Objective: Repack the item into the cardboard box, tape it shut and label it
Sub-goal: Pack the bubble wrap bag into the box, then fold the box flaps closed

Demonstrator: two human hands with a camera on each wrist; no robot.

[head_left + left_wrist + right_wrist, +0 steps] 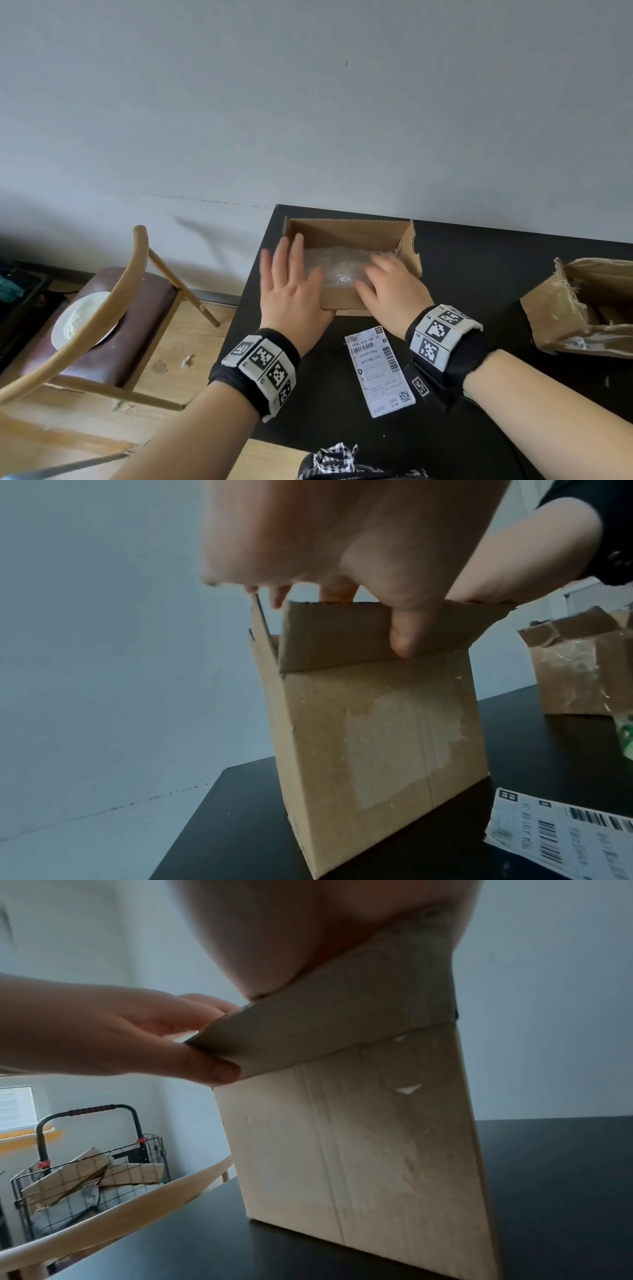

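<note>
Item [337, 270], bubble-wrapped, sits inside the open cardboard box [346, 236] at the bench's [479, 274] 11 o'clock corner. Left hand [291, 291] has fingers straight and its thumb hooked under the near flap, a light grip. Right hand [390, 291] lies spread on the wrap and the same flap; its fingers may be curled, wrist view too blurred to tell. Risks: wrap springs up and flaps bulge; near flap creases under the palm; label [380, 370] at 6 o'clock gets swept off by a wrist
</note>
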